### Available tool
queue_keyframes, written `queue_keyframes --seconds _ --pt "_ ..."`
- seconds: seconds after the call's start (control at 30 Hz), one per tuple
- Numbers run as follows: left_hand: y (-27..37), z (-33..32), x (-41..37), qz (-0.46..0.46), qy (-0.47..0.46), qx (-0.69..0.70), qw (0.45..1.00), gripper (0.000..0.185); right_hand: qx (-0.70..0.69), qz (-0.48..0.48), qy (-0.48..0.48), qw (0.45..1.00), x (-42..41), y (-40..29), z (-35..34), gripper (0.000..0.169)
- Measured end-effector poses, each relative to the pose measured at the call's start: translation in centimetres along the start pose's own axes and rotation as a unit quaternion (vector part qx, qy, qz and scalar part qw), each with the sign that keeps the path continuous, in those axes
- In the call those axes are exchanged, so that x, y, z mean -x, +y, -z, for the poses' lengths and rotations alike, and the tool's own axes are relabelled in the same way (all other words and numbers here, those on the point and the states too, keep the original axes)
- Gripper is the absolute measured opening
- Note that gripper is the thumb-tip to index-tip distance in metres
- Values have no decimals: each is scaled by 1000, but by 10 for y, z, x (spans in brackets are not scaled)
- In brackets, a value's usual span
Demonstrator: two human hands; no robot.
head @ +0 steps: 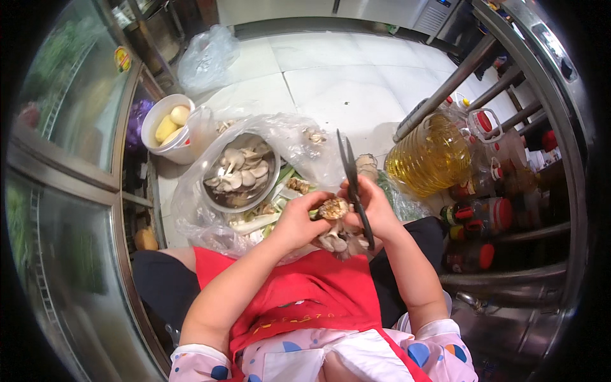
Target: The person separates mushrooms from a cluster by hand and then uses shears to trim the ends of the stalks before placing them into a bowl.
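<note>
A cluster of oyster mushrooms [336,241] is gripped in my left hand [297,219], its cut brown base turned up and the caps hanging over my lap. My right hand [379,210] holds black scissors [352,179] with the slightly parted blades pointing away from me. Its fingers are close beside the cluster; whether they touch it is hard to tell. Beyond my left hand, a metal bowl [276,179] contains torn oyster mushrooms [243,174]. The bowl rests on a clear plastic bag [191,210], beside green and white vegetable scraps [258,223] and mushroom trimmings [298,185].
A white bucket [149,129] of peeled potatoes stands at left, near a glass-doored cabinet [71,267]. On the right, a large oil jug [427,155] stands by a metal rack [451,86] with several bottles. Another plastic bag [207,59] lies on the tiled floor [329,90].
</note>
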State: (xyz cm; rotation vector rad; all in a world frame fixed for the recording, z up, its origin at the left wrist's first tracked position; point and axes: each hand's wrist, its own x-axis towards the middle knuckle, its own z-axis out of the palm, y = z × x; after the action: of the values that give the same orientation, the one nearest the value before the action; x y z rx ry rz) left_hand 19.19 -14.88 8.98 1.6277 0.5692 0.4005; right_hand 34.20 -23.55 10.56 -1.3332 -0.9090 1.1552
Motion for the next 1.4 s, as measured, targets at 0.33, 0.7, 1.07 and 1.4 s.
queue_keyframes --seconds 0.33,0.7,1.07,1.4 --pt "-92 57 47 158 148 -49 975 31 56 -92 -125 986 -57 95 -82 48" --pt "-158 72 34 324 130 -201 915 34 143 -134 -78 977 -90 189 -97 46" --pt "-170 71 35 237 182 -304 905 41 101 -103 -8 990 -87 190 -64 44" --pt "-137 48 44 251 -20 378 891 46 -55 -153 2 987 -62 112 -68 38"
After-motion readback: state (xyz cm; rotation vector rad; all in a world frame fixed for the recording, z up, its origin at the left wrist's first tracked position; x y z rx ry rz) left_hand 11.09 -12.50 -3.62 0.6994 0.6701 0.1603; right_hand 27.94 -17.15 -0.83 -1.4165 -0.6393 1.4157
